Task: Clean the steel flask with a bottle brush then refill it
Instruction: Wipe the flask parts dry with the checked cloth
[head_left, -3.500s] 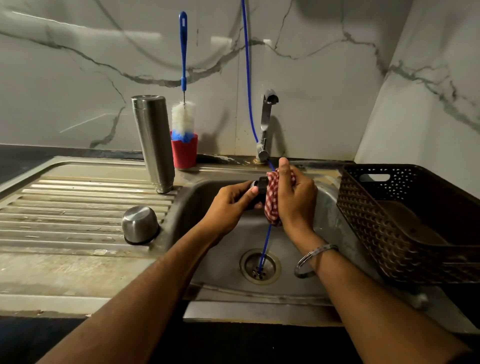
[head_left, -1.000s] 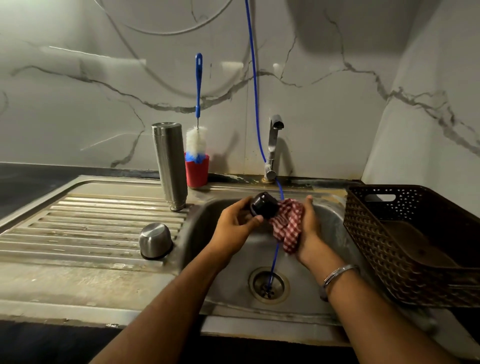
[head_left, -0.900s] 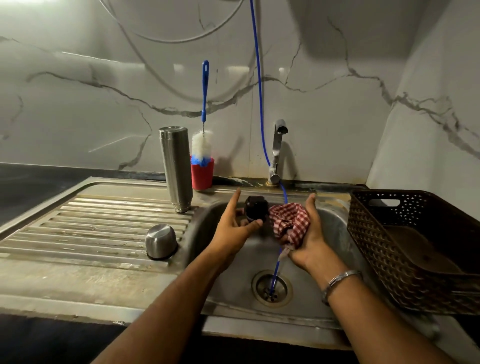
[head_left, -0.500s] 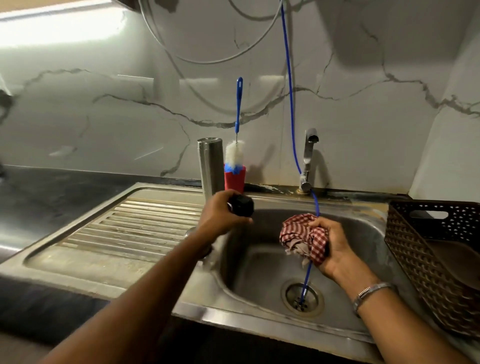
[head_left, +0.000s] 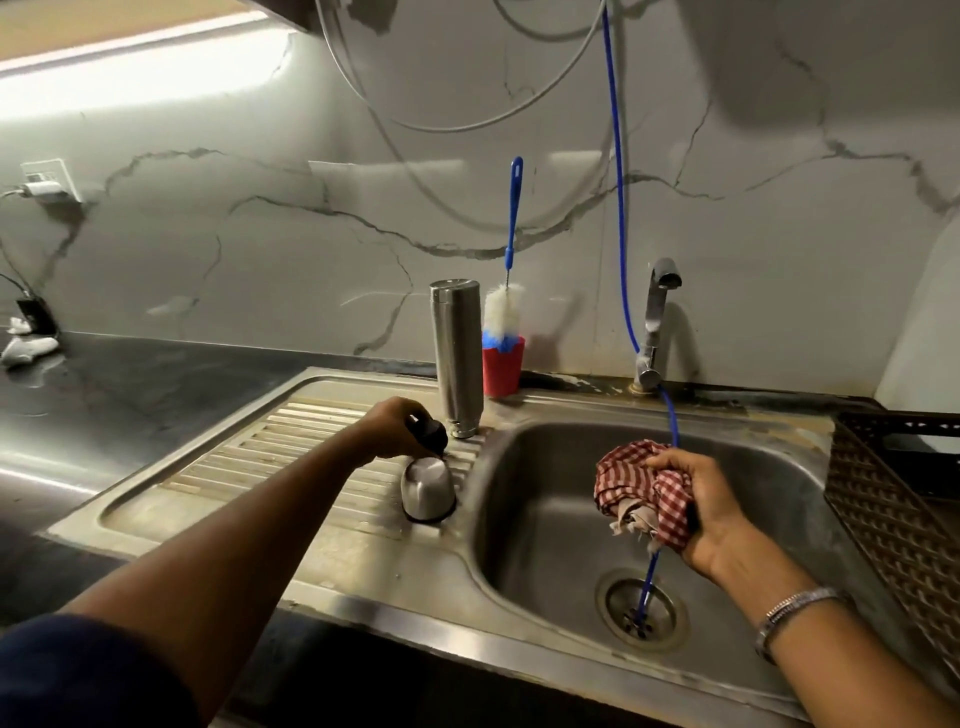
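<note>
Taking the tall brushed-steel flask (head_left: 456, 358) as the marker: it stands inverted at the back of the ribbed steel draining board (head_left: 291, 447), at the corner beside the sink basin (head_left: 545, 525).

Far left of the flask, crumpled white cloths (head_left: 26, 345) lie on the dark counter (head_left: 124, 384) under a wall socket (head_left: 49, 179). Just in front of the flask and slightly left, the left hand (head_left: 392, 426) grasps a small black stopper (head_left: 431, 432), lowered almost onto the board. Half a second ago that hand held the stopper up level with the flask's body, and a second ago it was over the basin against the cloth, so the wiping looks finished and the stopper is being set down to drain. Immediately in front of it sits the domed steel cup-lid (head_left: 427, 488), upside down on the ribs.

Directly right of the flask a small red cup (head_left: 503, 366) holds the blue-handled bottle brush (head_left: 511, 249), white bristles (head_left: 501, 312) up. Further right stand the steel tap (head_left: 655, 317) and a thin blue hose (head_left: 618, 208) running down to the drain (head_left: 641, 608). Over the basin the right hand (head_left: 701, 509) is clenched around a bunched red-and-white checked cloth (head_left: 641, 486), now pulled clear of the stopper. A brown woven basket (head_left: 893, 499) sits far right.

With parts drying, my guess is refilling comes next.
</note>
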